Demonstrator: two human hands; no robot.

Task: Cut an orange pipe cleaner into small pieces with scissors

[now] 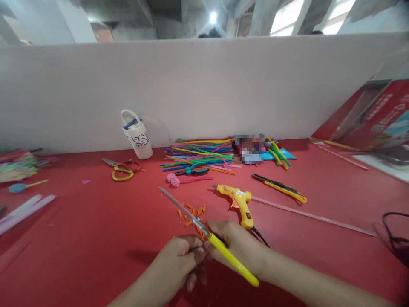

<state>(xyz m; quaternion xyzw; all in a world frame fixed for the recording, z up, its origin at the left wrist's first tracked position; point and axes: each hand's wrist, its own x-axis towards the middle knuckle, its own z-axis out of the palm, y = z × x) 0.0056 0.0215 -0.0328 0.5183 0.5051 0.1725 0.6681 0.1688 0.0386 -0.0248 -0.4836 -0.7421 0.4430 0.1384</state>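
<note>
Near the front of the red table, my right hand (pixel 238 245) is closed around yellow-handled scissors (pixel 233 259). Seen almost edge-on, the scissors point their blades up and to the left. My left hand (pixel 179 258) is beside it, thumb and fingers pinched together; what sits between the fingertips is hidden. Just beyond the fingers, under the blades, lie several short orange cut pieces (pixel 200 210). A yellow hot glue gun (pixel 234 194) rests on its side to the right of them, with a long translucent glue stick (pixel 306 215) projecting from its back.
Behind lie many coloured pipe cleaners (pixel 198 149), pliers (pixel 194 171) and a pink fuzzy piece (pixel 174 180). Another pair of scissors (pixel 123 172) and a white tumbler (pixel 140 140) stand left of centre. Black-and-yellow tweezers-like tool (pixel 281 187) lies right. A white partition (pixel 191 89) closes the back.
</note>
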